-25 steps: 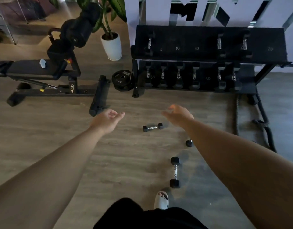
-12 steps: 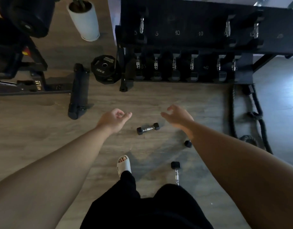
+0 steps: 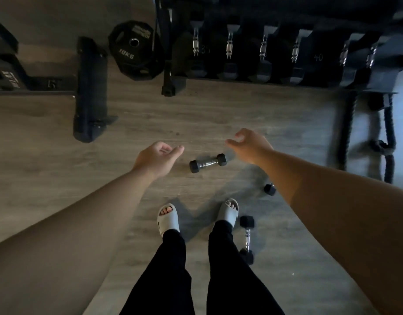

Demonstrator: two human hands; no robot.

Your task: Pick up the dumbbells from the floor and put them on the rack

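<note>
A small black dumbbell with a chrome handle (image 3: 207, 163) lies on the wood floor between my hands. My left hand (image 3: 156, 159) hovers just left of it, fingers loosely curled, holding nothing. My right hand (image 3: 249, 144) hovers just right of it, fingers apart and empty. A second dumbbell (image 3: 247, 239) lies beside my right foot. Of a third dumbbell (image 3: 270, 189) only one black end shows under my right forearm. The black rack (image 3: 366, 78) runs across the top, its lower shelf holding several dumbbells.
A 10 kg weight plate (image 3: 133, 51) leans by the rack's left leg (image 3: 167, 87). The black bench base (image 3: 89, 92) lies at the left. A thick battle rope (image 3: 388, 144) trails on the floor at the right. My feet in white slides (image 3: 168, 220) stand below the first dumbbell.
I have stepped closer to the rack and my view has tilted down. Both feet now stand just behind the first dumbbell. Both hands stay empty, now lower and nearer to it.
</note>
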